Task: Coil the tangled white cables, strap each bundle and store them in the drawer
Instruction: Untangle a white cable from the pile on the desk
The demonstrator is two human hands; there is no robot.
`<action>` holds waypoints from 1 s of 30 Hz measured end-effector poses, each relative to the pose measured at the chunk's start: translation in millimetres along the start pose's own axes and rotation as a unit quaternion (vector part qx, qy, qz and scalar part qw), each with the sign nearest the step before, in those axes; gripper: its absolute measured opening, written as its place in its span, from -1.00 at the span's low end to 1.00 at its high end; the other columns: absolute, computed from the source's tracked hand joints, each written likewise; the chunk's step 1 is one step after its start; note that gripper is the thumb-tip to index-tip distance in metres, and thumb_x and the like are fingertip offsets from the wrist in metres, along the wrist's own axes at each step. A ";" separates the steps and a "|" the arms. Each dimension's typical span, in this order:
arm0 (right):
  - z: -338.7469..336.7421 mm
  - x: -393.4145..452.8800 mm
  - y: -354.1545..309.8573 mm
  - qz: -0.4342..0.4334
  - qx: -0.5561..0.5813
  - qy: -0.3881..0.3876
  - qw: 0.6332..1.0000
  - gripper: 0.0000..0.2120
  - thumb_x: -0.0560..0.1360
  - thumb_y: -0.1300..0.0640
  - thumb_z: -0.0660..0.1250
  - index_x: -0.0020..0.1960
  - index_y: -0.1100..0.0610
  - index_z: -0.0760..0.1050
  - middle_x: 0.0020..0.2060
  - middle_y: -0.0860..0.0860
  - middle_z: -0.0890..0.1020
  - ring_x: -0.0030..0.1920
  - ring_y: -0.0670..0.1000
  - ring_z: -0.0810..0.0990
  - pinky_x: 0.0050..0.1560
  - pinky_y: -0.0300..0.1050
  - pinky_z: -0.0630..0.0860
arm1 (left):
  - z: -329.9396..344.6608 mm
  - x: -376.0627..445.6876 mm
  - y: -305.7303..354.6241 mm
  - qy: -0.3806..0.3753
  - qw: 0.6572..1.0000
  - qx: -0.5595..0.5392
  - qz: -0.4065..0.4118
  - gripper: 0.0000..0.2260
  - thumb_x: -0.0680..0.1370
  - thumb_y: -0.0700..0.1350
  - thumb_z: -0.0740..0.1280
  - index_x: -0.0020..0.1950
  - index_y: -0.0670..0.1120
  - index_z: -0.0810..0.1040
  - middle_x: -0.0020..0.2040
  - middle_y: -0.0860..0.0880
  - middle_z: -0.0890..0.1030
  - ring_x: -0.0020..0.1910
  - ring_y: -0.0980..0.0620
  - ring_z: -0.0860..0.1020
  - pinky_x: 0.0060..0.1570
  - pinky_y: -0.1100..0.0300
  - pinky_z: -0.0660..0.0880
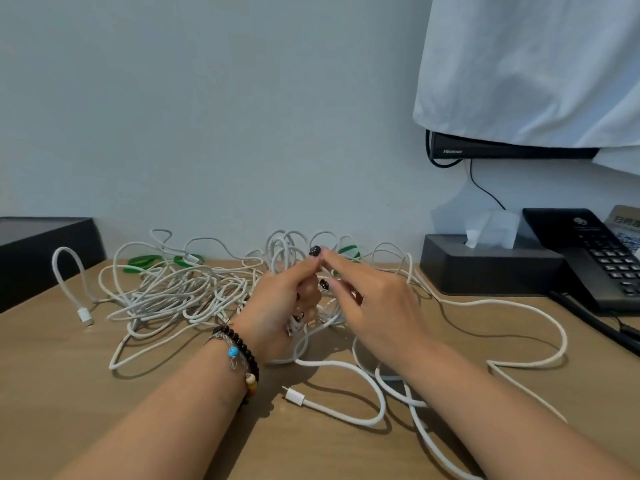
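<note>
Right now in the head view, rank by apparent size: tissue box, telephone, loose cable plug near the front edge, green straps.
1. tissue box and telephone: look alike, and the phone is cut off by the frame edge, so unranked.
2. green straps: partly hidden under cables.
3. cable plug: smallest, though nearest the camera.

You can read "Hisense" in pale letters on the dark bottom bezel of the television (512, 150) under the white cloth. The print on the card (625, 230) behind the telephone is too blurred to make out.
</note>
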State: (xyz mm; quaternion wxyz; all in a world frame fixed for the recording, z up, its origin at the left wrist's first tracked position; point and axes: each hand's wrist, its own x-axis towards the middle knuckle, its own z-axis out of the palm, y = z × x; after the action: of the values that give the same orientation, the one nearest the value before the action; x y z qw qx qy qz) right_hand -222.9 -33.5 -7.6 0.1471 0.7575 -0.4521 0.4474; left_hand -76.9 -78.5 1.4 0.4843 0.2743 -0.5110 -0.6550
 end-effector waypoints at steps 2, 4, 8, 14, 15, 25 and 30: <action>0.9 -0.3 -1.9 0.033 0.026 -0.009 0.999 -0.57 0.58 0.08 0.32 0.44 0.07 0.40 -0.15 -0.05 0.69 -0.22 -0.08 0.63 -0.21 -0.18 0.58 | -0.4 1.5 3.7 0.020 0.998 -0.059 0.005 -0.84 0.60 -0.10 0.26 -0.07 -0.15 0.58 -0.46 0.05 0.23 -0.57 0.14 0.19 -0.59 0.33 0.17; 0.6 -0.1 -2.6 0.084 0.081 -0.014 0.993 -0.65 0.58 0.09 0.33 0.35 0.03 0.43 -0.27 -0.10 0.62 -0.27 -0.08 0.58 -0.27 -0.29 0.50 | -2.0 2.2 8.7 0.036 0.994 -0.104 0.010 -0.87 0.60 -0.13 0.26 -0.02 -0.14 0.57 -0.46 0.06 0.26 -0.58 0.16 0.21 -0.59 0.34 0.17; 0.0 0.9 -8.1 0.211 0.208 -0.036 0.955 -0.93 0.57 0.14 0.33 0.02 0.00 0.55 -0.23 -0.05 0.65 -0.27 -0.10 0.61 -0.27 -0.23 0.56 | -5.1 2.7 10.4 0.041 0.992 -0.115 0.008 -0.90 0.51 -0.09 0.34 -0.09 -0.12 0.54 -0.39 0.03 0.41 -0.53 0.14 0.31 -0.52 0.31 0.30; -3.6 3.2 -9.4 0.308 0.438 -0.136 0.834 -0.81 0.63 0.25 0.19 0.05 0.21 0.59 -0.35 0.08 0.55 -0.55 -0.08 0.35 -0.51 -0.29 0.31 | 0.9 4.2 14.5 0.052 0.986 -0.154 0.035 -0.50 0.65 -0.03 0.17 -0.44 -0.07 0.62 -0.36 -0.01 0.62 -0.17 0.04 0.63 0.02 0.09 0.51; -4.6 3.5 -9.0 0.328 0.496 -0.155 0.789 -0.78 0.63 0.27 0.18 0.08 0.24 0.60 -0.35 0.10 0.53 -0.57 -0.08 0.32 -0.53 -0.29 0.27 | 1.1 4.2 16.9 0.059 0.982 -0.174 0.046 -0.55 0.66 -0.02 0.16 -0.38 -0.07 0.59 -0.42 0.01 0.56 -0.26 0.06 0.62 -0.02 0.10 0.52; -35.5 8.9 9.9 0.329 0.496 -0.455 0.662 -0.78 0.58 0.13 0.27 0.08 0.18 0.66 -0.43 0.03 0.47 -0.57 -0.12 0.31 -0.53 -0.31 0.18 | -30.5 3.0 48.6 0.051 0.920 -0.380 0.082 -0.66 0.66 0.08 0.14 -0.26 -0.04 0.37 -0.55 0.11 0.26 -0.63 0.21 0.21 -0.64 0.42 0.16; -38.0 11.6 11.4 0.343 0.163 -0.316 0.869 -0.73 0.50 -0.10 0.39 -0.26 0.02 0.70 -0.35 -0.24 0.63 -0.36 -0.19 0.47 -0.31 -0.25 0.36 | -23.5 -8.7 48.7 0.006 0.952 -0.296 0.082 -0.75 0.52 -0.03 0.33 -0.30 -0.04 0.37 -0.46 0.10 0.30 -0.65 0.20 0.20 -0.67 0.44 0.12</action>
State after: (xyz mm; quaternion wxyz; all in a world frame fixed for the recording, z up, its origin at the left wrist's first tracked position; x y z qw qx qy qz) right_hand -250.7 -22.3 20.9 -0.2920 0.6686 -0.6266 0.2740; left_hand -36.2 -80.5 38.1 0.5990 0.0794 -0.3118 -0.7333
